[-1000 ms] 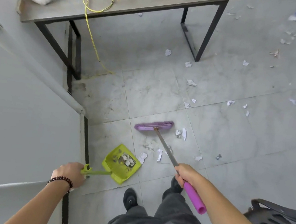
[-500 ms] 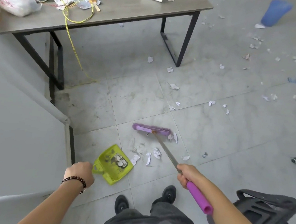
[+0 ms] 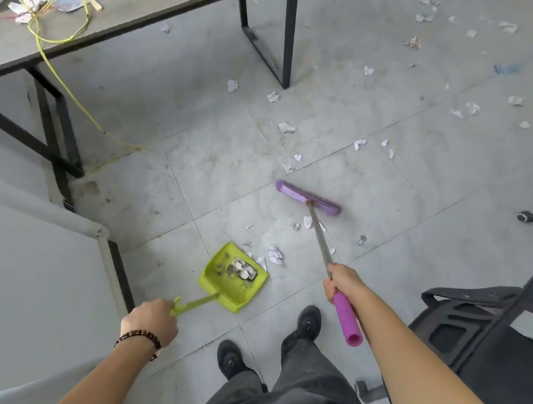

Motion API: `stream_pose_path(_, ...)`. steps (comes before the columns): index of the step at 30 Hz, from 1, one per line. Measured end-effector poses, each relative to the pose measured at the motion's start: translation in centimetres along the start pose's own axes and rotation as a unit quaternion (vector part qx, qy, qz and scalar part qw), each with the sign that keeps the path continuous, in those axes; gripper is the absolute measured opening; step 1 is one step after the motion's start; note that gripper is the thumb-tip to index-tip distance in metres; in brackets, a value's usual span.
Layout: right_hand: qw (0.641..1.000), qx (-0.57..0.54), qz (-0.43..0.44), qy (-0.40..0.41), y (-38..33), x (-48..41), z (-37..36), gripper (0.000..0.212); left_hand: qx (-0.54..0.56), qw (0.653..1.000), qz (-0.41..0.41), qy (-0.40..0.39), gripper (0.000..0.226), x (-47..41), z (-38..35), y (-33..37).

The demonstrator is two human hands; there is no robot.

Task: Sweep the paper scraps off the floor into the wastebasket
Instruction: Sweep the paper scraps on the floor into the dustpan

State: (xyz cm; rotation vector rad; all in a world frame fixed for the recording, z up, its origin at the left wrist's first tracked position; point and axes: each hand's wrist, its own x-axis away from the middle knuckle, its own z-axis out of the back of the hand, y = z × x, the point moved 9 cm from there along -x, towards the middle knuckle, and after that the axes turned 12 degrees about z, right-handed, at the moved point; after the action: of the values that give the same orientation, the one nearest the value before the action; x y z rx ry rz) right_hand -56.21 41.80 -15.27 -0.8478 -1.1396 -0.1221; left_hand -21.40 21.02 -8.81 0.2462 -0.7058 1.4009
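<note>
Gripping dustpan point(image 3: 231, 277) handle w/ left hand point(image 3: 151, 320), fingers curled round it; pan flat on floor point(image 3: 229, 163), mouth toward paper scraps point(image 3: 275, 255), judged ready to receive. Right hand point(image 3: 341, 281) wraps broom point(image 3: 308, 198) shaft, head set beyond scraps to drag them in. Some already in pan; wastebasket not in view
</note>
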Motion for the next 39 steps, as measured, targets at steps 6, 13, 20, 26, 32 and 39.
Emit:
stream_pose_path(6,0.992,0.118,-0.011,-0.045,1.9,1.4,-1.1,0.035,0.023,0.999,-0.023,-0.024,0.018,0.4,-0.7,5.3)
stream_pose_path(13,0.995,-0.047,-0.076,-0.042,0.3,4.3,0.1,0.037,0.012,1.000,-0.019,-0.019,0.020,-0.3,2.2,3.8)
stream_pose_path(20,0.997,0.009,-0.068,-0.045,-0.8,2.9,-3.5,0.034,0.027,1.000,-0.003,-0.015,0.020,0.4,1.5,-1.5)
stream_pose_path(26,0.992,0.096,-0.074,-0.041,0.5,3.8,-4.1,0.026,0.017,0.999,-0.006,-0.029,0.026,0.9,-1.9,-2.2)
stream_pose_path(32,0.984,0.151,-0.070,-0.061,4.3,5.4,-6.9,0.029,0.025,0.999,0.004,-0.031,0.027,0.0,-2.4,-3.1)
stream_pose_path(39,0.972,-0.050,-0.170,-0.151,6.1,12.0,-11.9,0.044,0.029,0.999,-0.004,-0.016,0.022,-0.5,-1.7,-1.9)
